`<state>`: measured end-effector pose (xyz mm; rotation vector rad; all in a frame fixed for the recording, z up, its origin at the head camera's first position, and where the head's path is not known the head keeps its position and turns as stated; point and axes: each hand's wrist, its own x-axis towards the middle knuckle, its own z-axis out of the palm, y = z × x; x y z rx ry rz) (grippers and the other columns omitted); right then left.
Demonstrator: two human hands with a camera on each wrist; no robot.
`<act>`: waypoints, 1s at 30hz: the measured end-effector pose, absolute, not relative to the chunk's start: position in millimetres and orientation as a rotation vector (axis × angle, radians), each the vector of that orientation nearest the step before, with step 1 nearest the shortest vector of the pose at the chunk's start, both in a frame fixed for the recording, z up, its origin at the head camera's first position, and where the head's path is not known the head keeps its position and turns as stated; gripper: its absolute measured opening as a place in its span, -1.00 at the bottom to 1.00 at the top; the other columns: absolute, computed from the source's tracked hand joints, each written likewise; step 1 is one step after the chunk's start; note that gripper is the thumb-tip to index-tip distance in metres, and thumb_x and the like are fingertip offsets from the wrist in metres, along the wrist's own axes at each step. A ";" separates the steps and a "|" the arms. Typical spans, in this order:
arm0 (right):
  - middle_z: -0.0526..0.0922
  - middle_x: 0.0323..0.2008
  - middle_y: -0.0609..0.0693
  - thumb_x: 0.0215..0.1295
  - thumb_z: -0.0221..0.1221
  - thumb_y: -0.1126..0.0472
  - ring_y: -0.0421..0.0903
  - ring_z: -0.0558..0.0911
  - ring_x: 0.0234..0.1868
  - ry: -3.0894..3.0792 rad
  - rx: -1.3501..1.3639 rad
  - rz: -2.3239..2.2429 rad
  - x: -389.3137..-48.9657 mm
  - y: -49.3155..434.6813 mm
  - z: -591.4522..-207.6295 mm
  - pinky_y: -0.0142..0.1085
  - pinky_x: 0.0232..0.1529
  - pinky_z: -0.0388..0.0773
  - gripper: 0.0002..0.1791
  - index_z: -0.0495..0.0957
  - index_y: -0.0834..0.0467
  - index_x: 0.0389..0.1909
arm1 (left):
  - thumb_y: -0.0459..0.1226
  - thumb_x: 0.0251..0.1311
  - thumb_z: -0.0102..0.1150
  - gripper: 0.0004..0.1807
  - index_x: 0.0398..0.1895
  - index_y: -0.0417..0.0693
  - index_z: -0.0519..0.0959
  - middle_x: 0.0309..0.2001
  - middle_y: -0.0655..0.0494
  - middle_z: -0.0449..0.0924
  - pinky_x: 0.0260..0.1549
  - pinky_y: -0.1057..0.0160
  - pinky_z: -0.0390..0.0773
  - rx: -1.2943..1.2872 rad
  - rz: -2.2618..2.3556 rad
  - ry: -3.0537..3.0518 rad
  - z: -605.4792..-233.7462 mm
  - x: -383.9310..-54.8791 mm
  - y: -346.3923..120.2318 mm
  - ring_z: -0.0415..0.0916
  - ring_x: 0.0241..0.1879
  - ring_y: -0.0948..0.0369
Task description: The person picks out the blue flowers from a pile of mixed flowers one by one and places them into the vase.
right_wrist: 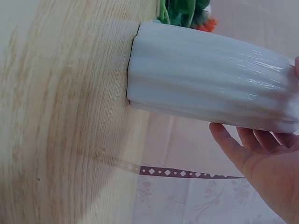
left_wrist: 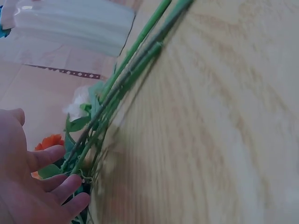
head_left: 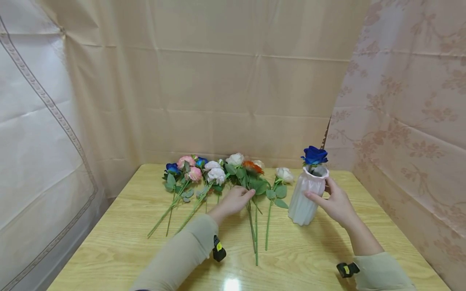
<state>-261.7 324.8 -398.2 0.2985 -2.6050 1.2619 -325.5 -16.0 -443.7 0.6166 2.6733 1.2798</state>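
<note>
Nearest, two pale sleeves (head_left: 174, 254) reach over the wood-grained worktop (head_left: 298, 266), with a small black device (head_left: 219, 249) at each cuff; between them lie the cut ends of the middle stems (head_left: 256, 242), which run almost straight away from the near side, their long axes front to back. Farther in, the left hand (head_left: 236, 200) is over the upper part of these stems, its fingers extended and a little apart, holding nothing; whether a fingertip touches a stem I cannot tell. To the right, the right hand (head_left: 336, 204) grips the upper part of a white ribbed vase (head_left: 307, 202), thumb on the near side; the vase stands on the worktop, mouth up, its long axis leaning slightly right in the head view. Beyond, the heads point to the far edge: a white rose (head_left: 284, 175) just left of the vase, an orange flower (head_left: 253, 167) above the middle stems, then pale blooms (head_left: 216, 176) and pink blooms (head_left: 195, 174), whose stems slant back toward the near left. A blue rose (head_left: 314, 155) points up from the vase's mouth, before a hanging beige cloth (head_left: 218, 89)
</note>
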 end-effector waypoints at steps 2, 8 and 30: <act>0.38 0.35 0.31 0.36 0.30 -0.16 0.34 0.43 0.29 -2.602 0.301 1.266 -261.5 324.4 -398.3 0.28 0.07 0.52 -0.05 0.07 0.12 0.59 | 0.17 0.56 -0.17 -0.35 0.02 -0.20 0.66 0.04 -0.07 0.59 0.00 -0.01 0.55 0.628 1.267 2.672 -443.2 -324.1 -13.7 0.54 0.05 0.01; 0.40 0.34 0.30 0.37 0.30 -0.16 0.33 0.43 0.28 -2.598 0.304 1.270 -261.6 324.5 -399.3 0.28 0.08 0.52 -0.06 0.08 0.11 0.58 | 0.16 0.56 -0.17 -0.36 0.15 -0.17 0.63 0.16 -0.09 0.55 0.10 -0.02 0.52 0.580 1.279 2.673 -443.7 -324.0 -13.1 0.50 0.16 0.00; 0.37 0.35 0.31 0.38 0.30 -0.14 0.34 0.40 0.30 -2.591 0.309 1.297 -260.7 323.0 -398.2 0.29 0.09 0.50 -0.06 0.06 0.10 0.59 | 0.21 0.52 -0.13 -0.21 0.48 -0.23 0.29 0.40 -0.19 0.36 0.30 -0.13 0.34 0.293 1.581 2.599 -423.9 -341.0 -50.2 0.32 0.37 -0.12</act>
